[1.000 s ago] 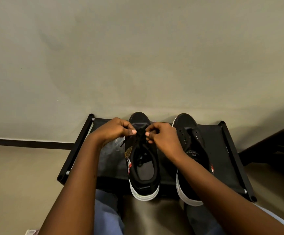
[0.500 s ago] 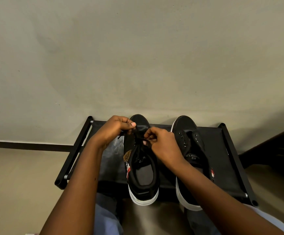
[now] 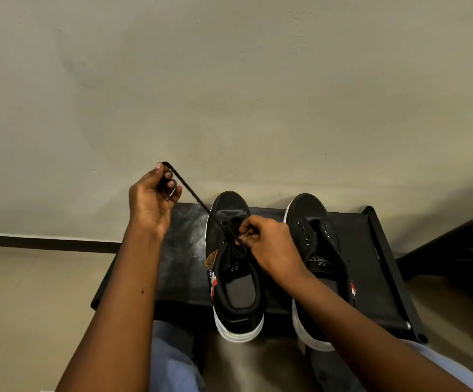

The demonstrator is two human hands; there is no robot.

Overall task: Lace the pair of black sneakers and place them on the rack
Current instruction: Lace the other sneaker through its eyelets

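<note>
Two black sneakers with white soles stand side by side on a black rack (image 3: 181, 267), toes toward the wall. The left sneaker (image 3: 236, 284) has a black lace (image 3: 193, 195) running taut from its eyelets up to the left. My left hand (image 3: 153, 196) is raised above the rack's left part and grips the lace's far end. Over the left sneaker's eyelets, my right hand (image 3: 266, 244) pinches the lace where it crosses. The right sneaker (image 3: 318, 250) shows bare eyelets and no lace.
A plain beige wall (image 3: 229, 94) rises right behind the rack, with a dark baseboard (image 3: 43, 241) at the left. A dark object (image 3: 461, 250) sits to the right of the rack. My knees in light blue fabric (image 3: 173, 360) are below the rack's front edge.
My left hand has pulled away from the sneaker, up and to the left, drawing the lace out taut. My right hand stays at the eyelets.
</note>
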